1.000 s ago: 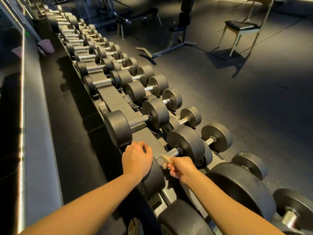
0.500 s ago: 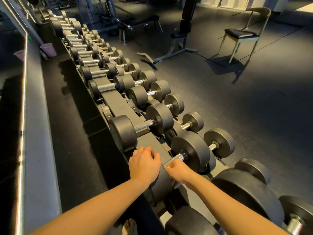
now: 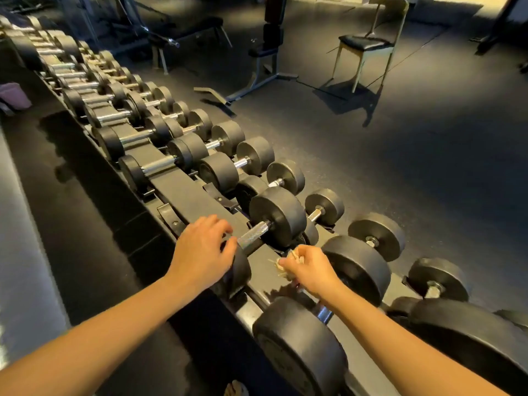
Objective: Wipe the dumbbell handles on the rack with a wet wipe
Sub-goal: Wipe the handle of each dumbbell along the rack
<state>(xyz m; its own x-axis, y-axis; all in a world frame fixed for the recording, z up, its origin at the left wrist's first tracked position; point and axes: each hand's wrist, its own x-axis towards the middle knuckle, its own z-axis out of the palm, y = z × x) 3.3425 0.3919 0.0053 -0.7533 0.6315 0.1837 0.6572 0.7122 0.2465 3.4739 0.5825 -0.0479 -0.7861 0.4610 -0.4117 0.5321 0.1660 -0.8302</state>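
A long black rack [image 3: 183, 192] runs from the far left to the near right, with several black dumbbells in two rows. My left hand [image 3: 201, 251] rests over the near head [image 3: 238, 270] of one dumbbell, fingers curved over its top edge. That dumbbell's knurled chrome handle [image 3: 254, 234] lies bare just right of my fingers. My right hand [image 3: 307, 270] is off the handle, below and to the right of it, gripping a crumpled wet wipe [image 3: 281, 265]. Beneath my right wrist sits a further dumbbell's handle [image 3: 324, 314], partly hidden.
Larger dumbbells [image 3: 357, 267] fill the rack at the near right. A weight bench [image 3: 263, 61] and a chair [image 3: 368, 44] stand on the dark floor beyond. A pink bin [image 3: 13, 95] sits behind the rack at far left. A pale ledge [image 3: 20, 252] borders the left.
My right hand has come off the chrome handle and dropped toward me and to the right with the wipe. My left hand stays on the dumbbell head. The camera has shifted right.
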